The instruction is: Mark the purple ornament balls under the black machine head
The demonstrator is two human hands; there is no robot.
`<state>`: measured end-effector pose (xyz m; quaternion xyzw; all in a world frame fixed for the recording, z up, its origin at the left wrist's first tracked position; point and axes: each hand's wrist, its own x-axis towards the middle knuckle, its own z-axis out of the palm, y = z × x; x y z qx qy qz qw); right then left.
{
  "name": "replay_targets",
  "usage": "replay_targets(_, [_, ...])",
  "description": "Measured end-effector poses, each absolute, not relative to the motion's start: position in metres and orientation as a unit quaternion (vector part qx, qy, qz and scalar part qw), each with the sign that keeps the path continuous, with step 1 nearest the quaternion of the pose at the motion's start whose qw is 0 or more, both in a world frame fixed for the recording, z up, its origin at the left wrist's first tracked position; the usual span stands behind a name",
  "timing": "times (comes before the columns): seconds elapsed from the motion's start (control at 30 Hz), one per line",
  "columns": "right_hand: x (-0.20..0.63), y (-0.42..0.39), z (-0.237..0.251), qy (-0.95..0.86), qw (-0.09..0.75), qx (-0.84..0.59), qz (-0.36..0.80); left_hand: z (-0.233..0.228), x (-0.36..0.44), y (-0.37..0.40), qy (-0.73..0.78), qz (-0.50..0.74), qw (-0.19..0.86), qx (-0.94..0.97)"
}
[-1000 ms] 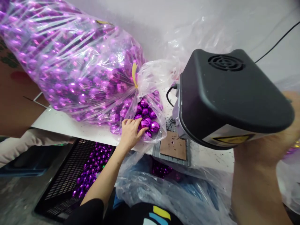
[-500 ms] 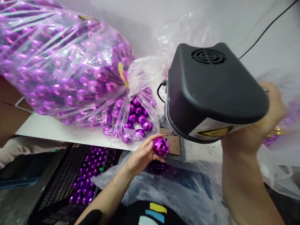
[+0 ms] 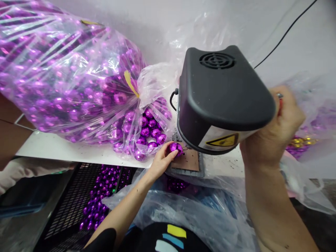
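Note:
Between the thumb and fingers of my left hand (image 3: 160, 161) is a shiny purple mirrored ball (image 3: 176, 149). It is over the left part of a brown plate (image 3: 187, 161), beside the lower edge of a black bench machine (image 3: 223, 94) with a yellow warning label. My right hand (image 3: 280, 129) is closed at the machine's right side around a handle, of which a small red and metal part (image 3: 280, 101) shows. The fingers of that hand are partly hidden behind the housing, and so is the machine's working end.
A large tied clear bag of purple balls (image 3: 78, 84) lies at left, with loose balls (image 3: 152, 131) under its plastic neck. Below the table edge stands a black crate (image 3: 60, 203) holding more purple balls. Clear plastic covers my lap. Another person's sleeve (image 3: 31, 168) shows at left.
My left hand has taken the ball away from me, from the plate's near edge to over the plate, and turned. My right hand remains at the machine. The view has shifted slightly.

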<state>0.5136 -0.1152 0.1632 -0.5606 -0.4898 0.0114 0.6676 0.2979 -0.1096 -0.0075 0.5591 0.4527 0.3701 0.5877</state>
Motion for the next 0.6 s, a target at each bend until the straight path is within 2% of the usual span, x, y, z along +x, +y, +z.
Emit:
replay_targets(0.27, [0.514, -0.114, 0.163, -0.492, 0.672, -0.553, 0.004, -0.001, 0.310, -0.115, 0.403, 0.305, 0.393, 0.768])
replay_targets(0.6, [0.514, -0.114, 0.162, -0.496, 0.675, -0.546, -0.011, -0.026, 0.334, -0.128, 0.398, 0.308, 0.224, 0.835])
